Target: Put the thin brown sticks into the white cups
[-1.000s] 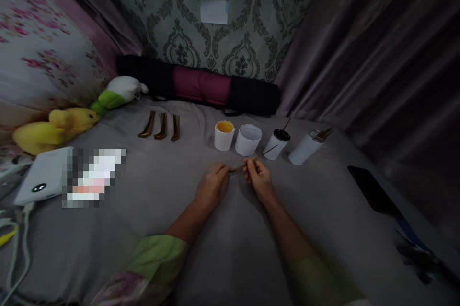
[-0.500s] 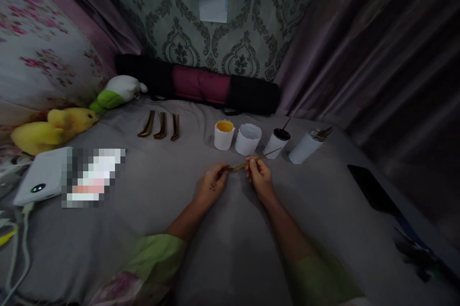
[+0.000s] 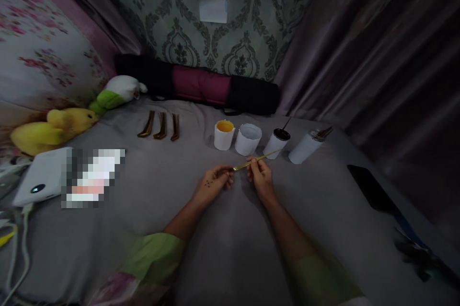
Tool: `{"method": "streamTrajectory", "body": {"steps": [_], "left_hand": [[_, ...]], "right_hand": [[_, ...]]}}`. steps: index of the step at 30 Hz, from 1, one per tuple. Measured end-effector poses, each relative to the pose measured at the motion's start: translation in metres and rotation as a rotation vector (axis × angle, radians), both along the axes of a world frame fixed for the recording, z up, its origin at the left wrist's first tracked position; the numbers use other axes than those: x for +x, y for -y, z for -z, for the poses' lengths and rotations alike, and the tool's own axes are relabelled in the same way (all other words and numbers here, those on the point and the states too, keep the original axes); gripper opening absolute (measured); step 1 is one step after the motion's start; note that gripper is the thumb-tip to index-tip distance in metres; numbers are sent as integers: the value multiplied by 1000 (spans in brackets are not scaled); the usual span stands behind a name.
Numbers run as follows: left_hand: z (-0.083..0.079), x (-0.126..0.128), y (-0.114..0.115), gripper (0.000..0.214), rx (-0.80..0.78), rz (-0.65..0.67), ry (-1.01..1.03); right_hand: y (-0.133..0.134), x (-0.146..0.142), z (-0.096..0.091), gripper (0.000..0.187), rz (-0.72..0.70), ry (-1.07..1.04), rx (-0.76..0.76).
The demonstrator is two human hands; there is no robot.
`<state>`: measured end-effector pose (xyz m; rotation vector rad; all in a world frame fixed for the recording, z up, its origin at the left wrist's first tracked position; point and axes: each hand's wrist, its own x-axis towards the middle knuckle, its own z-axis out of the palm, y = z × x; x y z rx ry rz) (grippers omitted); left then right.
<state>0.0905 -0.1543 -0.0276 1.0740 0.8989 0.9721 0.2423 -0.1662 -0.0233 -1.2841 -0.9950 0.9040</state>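
My right hand (image 3: pixel 261 179) pinches a thin golden-handled paintbrush (image 3: pixel 268 155), whose handle slants up to the right. The brush's metal end points left at my left hand (image 3: pixel 214 184), by the fingertips. My left hand's fingers are curled in; whatever they hold at the brush's tip is dark and too small to make out. Just beyond my hands stand a white pot of yellow paint (image 3: pixel 224 139), a wider white pot (image 3: pixel 247 141) and a white pot with a dark inside (image 3: pixel 275 147), a thin stick rising from it.
A tall white container (image 3: pixel 304 148) with brown sticks in its mouth stands at right. Three bent brown bundles (image 3: pixel 161 126) lie at the back left. A black and maroon bag (image 3: pixel 201 85) lies along the wall. A dark flat object (image 3: pixel 370 188) is at right, a white power bank (image 3: pixel 45 176) at left.
My left hand has turned slightly and its fingers have shifted at the brush's tip; the dark piece there shows less now. My right hand has moved slightly right, still holding the paintbrush.
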Motion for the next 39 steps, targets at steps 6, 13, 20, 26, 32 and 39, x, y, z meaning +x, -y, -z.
{"method": "streamTrajectory", "body": {"steps": [6, 13, 20, 26, 32, 39], "left_hand": [[-1, -1, 1, 29, -102, 39, 106], [-6, -3, 2, 25, -218, 87, 203], [-14, -4, 3, 16, -310, 94, 234], [-10, -5, 2, 16, -312, 115, 249], [-9, -6, 2, 17, -325, 119, 240], [-12, -5, 2, 16, -351, 115, 222]], "right_hand": [[2, -1, -4, 37, -15, 11, 7], [3, -1, -6, 33, -57, -14, 24], [5, -1, -7, 33, -62, -10, 26], [4, -1, -7, 34, -58, -28, 11], [4, 0, -7, 36, -63, -26, 9], [5, 0, -7, 36, -42, -29, -1]]}}
